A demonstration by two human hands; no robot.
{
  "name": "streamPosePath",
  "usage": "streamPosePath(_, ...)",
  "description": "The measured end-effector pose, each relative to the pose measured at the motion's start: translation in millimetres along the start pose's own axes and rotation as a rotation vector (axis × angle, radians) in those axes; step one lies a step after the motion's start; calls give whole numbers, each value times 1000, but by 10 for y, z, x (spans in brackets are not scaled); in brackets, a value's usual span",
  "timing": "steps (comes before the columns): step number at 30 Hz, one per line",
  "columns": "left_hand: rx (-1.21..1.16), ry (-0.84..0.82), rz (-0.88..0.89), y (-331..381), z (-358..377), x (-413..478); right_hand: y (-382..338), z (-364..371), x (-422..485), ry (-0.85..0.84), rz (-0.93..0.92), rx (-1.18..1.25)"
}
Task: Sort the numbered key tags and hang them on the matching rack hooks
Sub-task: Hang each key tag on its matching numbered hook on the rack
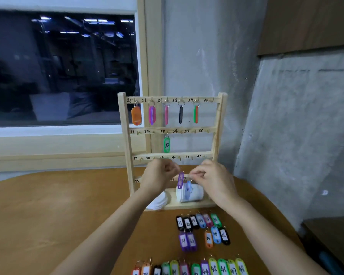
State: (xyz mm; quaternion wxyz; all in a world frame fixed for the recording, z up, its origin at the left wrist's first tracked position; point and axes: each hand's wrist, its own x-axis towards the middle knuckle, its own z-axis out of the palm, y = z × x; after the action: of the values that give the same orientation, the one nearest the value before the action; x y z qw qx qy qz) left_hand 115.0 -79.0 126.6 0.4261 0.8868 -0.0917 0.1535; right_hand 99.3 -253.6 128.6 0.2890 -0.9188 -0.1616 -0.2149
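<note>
Purple and slim, the key tag [180, 180] hangs between our hands, just near of the rack's [211, 130] lowest rail, long axis almost upright, ring end up, body pointing down. Our right hand [213, 179] pinches its ring from the right and is nearer. Our left hand [159, 175] is curled just left, and we cannot tell whether it holds anything.

Big window [62, 68]: dark behind glass, long bright lights show in it as white bars. Blurry white boxy shape low in glass. Pale wood frame [145, 56] around window, wide pale sill [58, 143] under it. Right of window: rough grey wall [207, 56], patchy, with white marks. Far right of window, up high: brown wood panel [306, 22]. Below window: round brown table [58, 205], smooth top. Low and far right of window, past table edge: dark thing [330, 241], cannot tell what.
</note>
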Motion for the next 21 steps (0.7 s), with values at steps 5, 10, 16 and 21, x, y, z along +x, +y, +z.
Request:
streamPosePath(5, -148, 103, 74, 597, -143, 341, -23, -516, 304, 262, 30, -10)
streamPosePath(10, -269, 206, 83, 1158, -174, 684, -17, -888, 627, 407, 35, -34)
streamPosePath(16, -251, 282, 45, 1489, -179, 879, -44, -1074, 830, 458, -1, -15)
streamPosePath(21, -139, 293, 6, 1564, -135, 937, -33, -1072, 907, 457, -35, -20)
